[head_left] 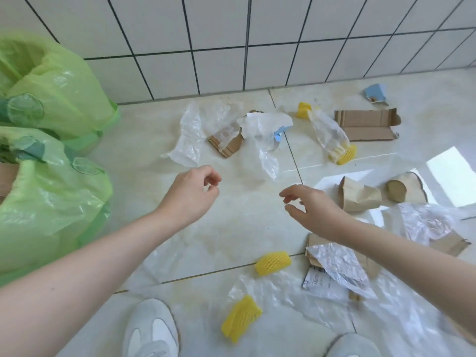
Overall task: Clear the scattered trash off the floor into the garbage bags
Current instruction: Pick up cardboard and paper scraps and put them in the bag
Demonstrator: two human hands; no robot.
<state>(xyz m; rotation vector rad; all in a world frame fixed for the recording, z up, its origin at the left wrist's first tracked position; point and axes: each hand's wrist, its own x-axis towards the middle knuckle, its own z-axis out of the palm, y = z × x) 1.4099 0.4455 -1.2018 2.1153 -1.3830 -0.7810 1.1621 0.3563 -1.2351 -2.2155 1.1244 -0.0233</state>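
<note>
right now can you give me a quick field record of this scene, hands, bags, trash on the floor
left hand: empty, fingers loosely curled, above the floor
right hand: empty, fingers spread, reaching forward
garbage bags: two green bags at left, both open
yellow foam nets: four, nearest by the shoes
cardboard: flattened piece near the wall
clear plastic: sheet ahead of the left hand
paper cups: two crushed brown ones at right
task state: trash on the floor

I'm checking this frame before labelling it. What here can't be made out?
Head view only:
- Green garbage bags: cut by the left edge; contents mostly hidden by their folds.
- Printed label: text too small, partly under crinkled plastic.
- Cardboard piece: partly veiled by clear film.
</note>
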